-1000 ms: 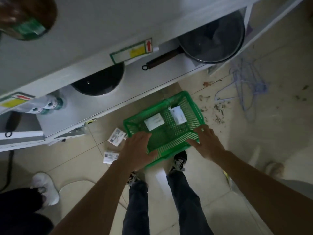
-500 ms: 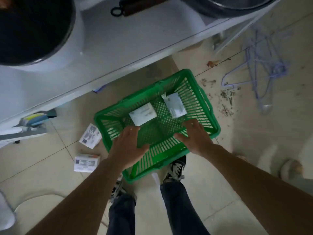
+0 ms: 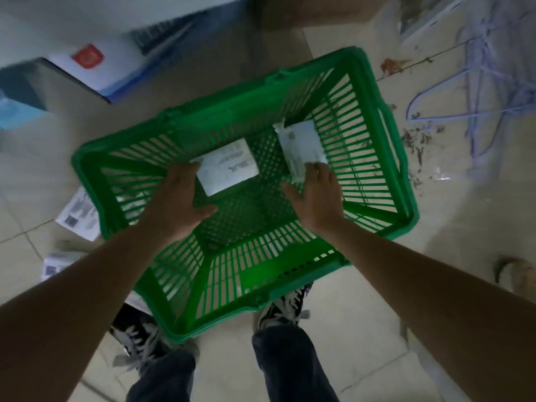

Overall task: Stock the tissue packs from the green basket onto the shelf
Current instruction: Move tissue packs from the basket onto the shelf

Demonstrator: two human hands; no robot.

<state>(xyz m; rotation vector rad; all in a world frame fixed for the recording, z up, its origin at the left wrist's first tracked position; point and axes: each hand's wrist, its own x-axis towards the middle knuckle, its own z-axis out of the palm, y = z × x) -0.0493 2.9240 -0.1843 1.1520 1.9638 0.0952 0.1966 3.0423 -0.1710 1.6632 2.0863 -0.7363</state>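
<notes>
Basket [image 3: 380, 91] — green, slatted — is sitting on the tiled floor [image 3: 377, 329], two tissue packs lying flat on its bottom. Left hand [image 3: 178, 201] is resting spread open against the left pack [image 3: 229, 166]; right hand [image 3: 317, 195] is lying open with fingertips on the right pack [image 3: 298, 143] — neither is gripping yet.

I see the basket [image 3: 377, 91] at frame centre on the floor [image 3: 377, 329], with two tissue packs inside: one [image 3: 229, 169] centre-left under my left hand [image 3: 181, 201], the other [image 3: 301, 146] right of it, touching my right hand [image 3: 317, 198]. More packs [image 3: 77, 216] lie left of the basket.
</notes>
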